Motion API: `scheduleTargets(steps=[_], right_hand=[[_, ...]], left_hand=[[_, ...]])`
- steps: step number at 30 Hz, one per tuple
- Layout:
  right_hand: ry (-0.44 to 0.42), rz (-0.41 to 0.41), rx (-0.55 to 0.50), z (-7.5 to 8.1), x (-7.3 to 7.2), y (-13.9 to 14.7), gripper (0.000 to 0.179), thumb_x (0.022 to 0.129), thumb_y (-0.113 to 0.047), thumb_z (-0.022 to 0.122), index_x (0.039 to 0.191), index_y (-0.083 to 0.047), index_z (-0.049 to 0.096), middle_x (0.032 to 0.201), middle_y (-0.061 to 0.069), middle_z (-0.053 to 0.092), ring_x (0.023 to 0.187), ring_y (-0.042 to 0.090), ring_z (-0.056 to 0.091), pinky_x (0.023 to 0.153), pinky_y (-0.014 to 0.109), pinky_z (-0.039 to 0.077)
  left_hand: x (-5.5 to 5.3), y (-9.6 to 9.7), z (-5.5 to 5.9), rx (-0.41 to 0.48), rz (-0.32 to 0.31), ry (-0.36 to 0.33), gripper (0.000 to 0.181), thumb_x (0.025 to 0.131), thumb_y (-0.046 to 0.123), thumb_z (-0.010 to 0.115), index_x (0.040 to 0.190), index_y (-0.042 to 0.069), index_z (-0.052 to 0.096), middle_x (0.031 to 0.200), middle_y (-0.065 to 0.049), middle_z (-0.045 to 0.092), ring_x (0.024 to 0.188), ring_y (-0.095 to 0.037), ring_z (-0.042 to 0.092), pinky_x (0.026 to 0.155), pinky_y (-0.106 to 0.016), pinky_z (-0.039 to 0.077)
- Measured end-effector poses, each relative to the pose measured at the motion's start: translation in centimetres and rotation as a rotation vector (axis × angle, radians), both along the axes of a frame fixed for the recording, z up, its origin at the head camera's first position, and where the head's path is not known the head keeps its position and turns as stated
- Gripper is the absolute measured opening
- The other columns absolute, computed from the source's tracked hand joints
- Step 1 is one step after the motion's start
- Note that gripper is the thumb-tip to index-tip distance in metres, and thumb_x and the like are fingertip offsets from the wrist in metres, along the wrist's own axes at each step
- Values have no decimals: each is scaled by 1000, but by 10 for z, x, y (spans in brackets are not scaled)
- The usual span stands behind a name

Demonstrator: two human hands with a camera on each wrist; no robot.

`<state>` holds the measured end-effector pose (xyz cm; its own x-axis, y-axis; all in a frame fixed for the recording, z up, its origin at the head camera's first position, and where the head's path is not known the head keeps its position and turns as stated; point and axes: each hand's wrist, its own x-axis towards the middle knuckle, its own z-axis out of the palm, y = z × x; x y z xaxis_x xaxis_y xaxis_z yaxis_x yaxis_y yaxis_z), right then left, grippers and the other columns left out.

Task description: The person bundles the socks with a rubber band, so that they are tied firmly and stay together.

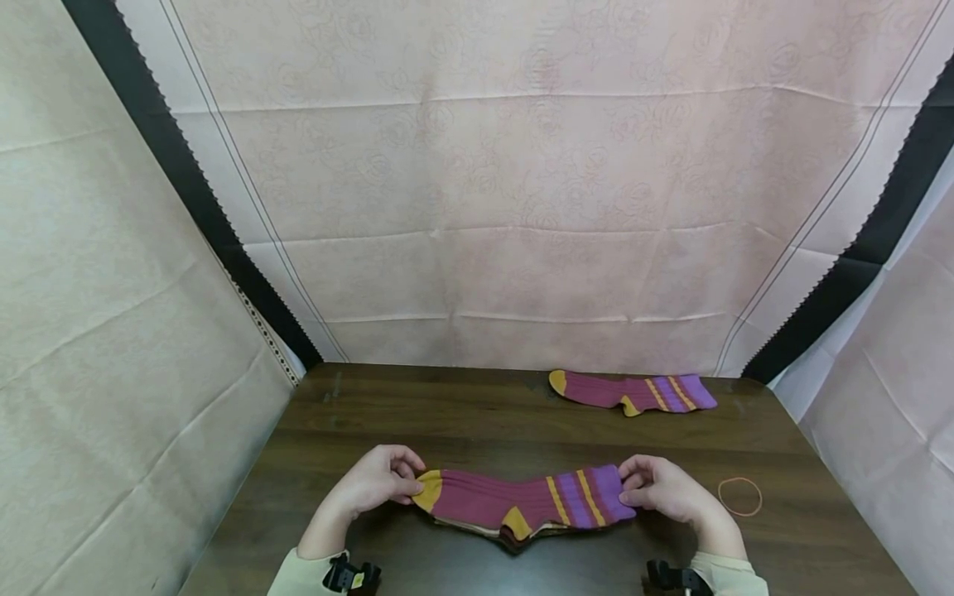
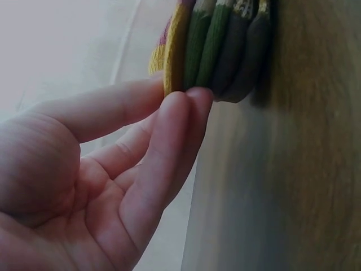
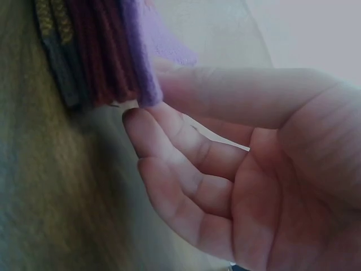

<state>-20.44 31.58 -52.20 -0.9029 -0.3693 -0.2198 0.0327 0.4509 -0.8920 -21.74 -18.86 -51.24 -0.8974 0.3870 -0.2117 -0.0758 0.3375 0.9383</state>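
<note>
A maroon sock (image 1: 488,501) with a yellow toe and heel and a purple-striped cuff lies on top of a stack of socks. The left hand (image 1: 383,478) pinches its yellow toe (image 2: 176,51) between thumb and fingertips. Below that layer, green sock toes (image 2: 208,53) and darker ones show in the left wrist view. At the other end, the right hand (image 1: 663,488) pinches the purple cuff (image 3: 141,62), thumb on top. Dark red cuffs (image 3: 107,56) and grey ones sit under it in the right wrist view.
A matching maroon sock (image 1: 607,391) lies flat near the table's back edge. A rubber band (image 1: 740,497) rests right of the right hand. The brown wooden table (image 1: 417,414) is bordered by pale cloth (image 1: 522,207) at the back and sides.
</note>
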Motion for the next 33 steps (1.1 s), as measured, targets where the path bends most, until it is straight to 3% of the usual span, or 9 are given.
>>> scheduleTargets(steps=[6, 11, 14, 19, 24, 28, 33], right_hand=[[19, 16, -2, 4, 0, 1, 28, 96, -1, 75, 117, 11, 61, 97, 11, 70, 85, 22, 63, 69, 30, 53], [124, -44, 38, 15, -10, -3, 36, 98, -9, 77, 126, 8, 64, 109, 16, 73, 98, 26, 68, 78, 33, 58], [193, -102, 33, 17, -27, -7, 39, 99, -10, 76, 131, 9, 63, 118, 22, 72, 105, 27, 69, 82, 32, 58], [274, -169, -3, 15, -69, -10, 40, 101, -7, 74, 137, 7, 62, 130, 27, 68, 115, 33, 68, 87, 29, 57], [371, -249, 100, 6, -102, -6, 39, 101, -7, 74, 137, 4, 64, 134, 25, 67, 120, 40, 66, 94, 40, 54], [405, -257, 207, 1, -117, -3, 39, 102, -7, 72, 139, 2, 64, 140, 26, 64, 124, 45, 62, 103, 56, 49], [357, -192, 281, -2, -126, -5, 43, 103, -8, 70, 144, 2, 61, 144, 28, 61, 133, 50, 55, 109, 64, 43]], left_hand=[[1, 0, 2, -19, -1, 4, 28, 90, 1, 82, 114, -5, 68, 89, -13, 68, 80, -24, 71, 73, -44, 65], [3, 0, 10, -48, 22, 36, 32, 91, 6, 83, 117, -6, 68, 91, -12, 68, 82, -24, 71, 76, -45, 64], [2, -1, 13, -64, 48, 57, 34, 92, 9, 84, 119, -6, 68, 92, -11, 68, 82, -24, 71, 76, -43, 64], [0, -5, 15, -81, 77, 106, 34, 94, 9, 82, 121, -6, 68, 94, -10, 68, 80, -23, 70, 77, -42, 63], [-2, -7, 16, -63, 70, 134, 32, 96, 9, 80, 122, -6, 68, 96, -9, 68, 81, -24, 70, 79, -44, 63], [-2, -8, 16, -55, 75, 148, 32, 96, 9, 80, 122, -6, 68, 95, -10, 68, 82, -25, 70, 81, -48, 63], [0, -8, 16, -46, 85, 145, 34, 96, 12, 82, 122, -5, 68, 96, -10, 69, 83, -26, 70, 82, -50, 63]])
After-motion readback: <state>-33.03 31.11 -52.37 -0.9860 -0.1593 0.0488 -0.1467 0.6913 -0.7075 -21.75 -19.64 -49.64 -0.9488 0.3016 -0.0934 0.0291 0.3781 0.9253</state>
